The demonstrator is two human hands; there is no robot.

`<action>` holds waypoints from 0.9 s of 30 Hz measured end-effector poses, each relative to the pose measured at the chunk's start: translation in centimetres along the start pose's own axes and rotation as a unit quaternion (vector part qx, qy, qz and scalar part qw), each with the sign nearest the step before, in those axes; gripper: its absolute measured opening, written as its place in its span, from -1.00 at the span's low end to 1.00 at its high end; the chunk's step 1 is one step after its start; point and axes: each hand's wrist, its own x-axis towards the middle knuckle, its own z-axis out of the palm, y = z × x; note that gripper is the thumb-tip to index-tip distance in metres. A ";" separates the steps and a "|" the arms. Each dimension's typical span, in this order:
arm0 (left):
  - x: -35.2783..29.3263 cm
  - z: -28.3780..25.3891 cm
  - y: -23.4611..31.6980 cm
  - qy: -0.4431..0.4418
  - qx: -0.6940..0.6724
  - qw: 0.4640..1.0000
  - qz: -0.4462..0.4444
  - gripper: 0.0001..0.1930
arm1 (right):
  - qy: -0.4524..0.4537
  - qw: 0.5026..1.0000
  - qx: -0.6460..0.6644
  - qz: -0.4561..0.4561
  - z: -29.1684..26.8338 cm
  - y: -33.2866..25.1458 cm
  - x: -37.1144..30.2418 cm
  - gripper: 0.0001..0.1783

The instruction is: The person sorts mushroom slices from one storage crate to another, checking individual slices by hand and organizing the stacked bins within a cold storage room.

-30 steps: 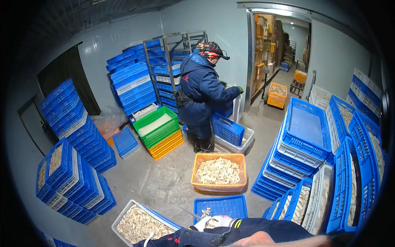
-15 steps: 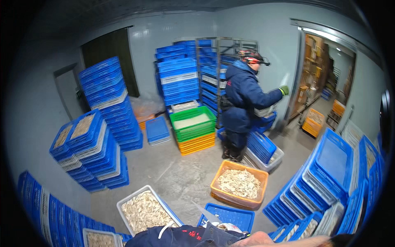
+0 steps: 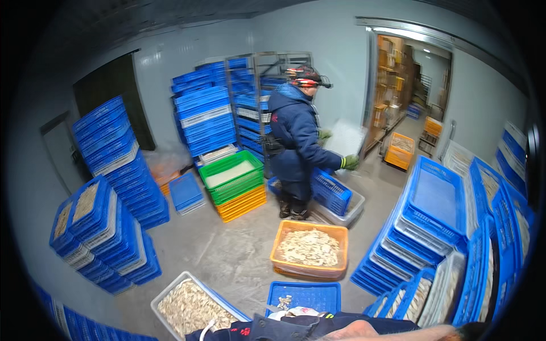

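Note:
At the lower edge, what looks like my right hand (image 3: 300, 312), in a white covering with red marks, lies over the near rim of a shallow blue tray (image 3: 315, 295). My dark sleeve runs off to the right of it; the fingers are hidden. Several small pale pieces (image 3: 284, 302) lie in that tray's left part. My left hand is out of sight. Left of the tray stands a white crate (image 3: 157, 310) full of pale, dried-looking slices. Beyond the tray, an orange crate (image 3: 278, 258) with a clear liner holds more such slices.
A co-worker (image 3: 296, 133) in dark blue with green gloves stands behind the orange crate, beside a blue crate (image 3: 333, 193) and a pale upright tray (image 3: 347, 138). Stacked blue crates (image 3: 122, 165) rise at left, loaded trays (image 3: 435, 193) at right. A green crate (image 3: 230, 177) stands on orange ones.
My view has swung right, so the room sits further left. The co-worker's raised green-gloved hand has come down near the blue crate. Small pale pieces now show in the shallow blue tray.

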 end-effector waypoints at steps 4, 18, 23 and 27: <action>0.2 0.6 0.4 0.013 -0.006 1.000 -0.006 -0.51 | -0.008 1.000 -0.005 -0.008 0.3 -0.1 -0.4 -0.50; -1.2 1.2 0.0 0.022 -0.005 1.000 -0.005 -0.52 | -0.004 1.000 -0.002 -0.004 1.5 0.7 -1.0 -0.53; -1.6 1.5 -0.4 0.021 -0.009 1.000 0.000 -0.52 | -0.006 1.000 0.001 -0.001 1.7 0.9 -1.2 -0.54; -1.7 1.8 -0.5 0.024 -0.012 1.000 0.004 -0.52 | -0.009 1.000 -0.002 -0.003 1.8 0.9 -1.3 -0.55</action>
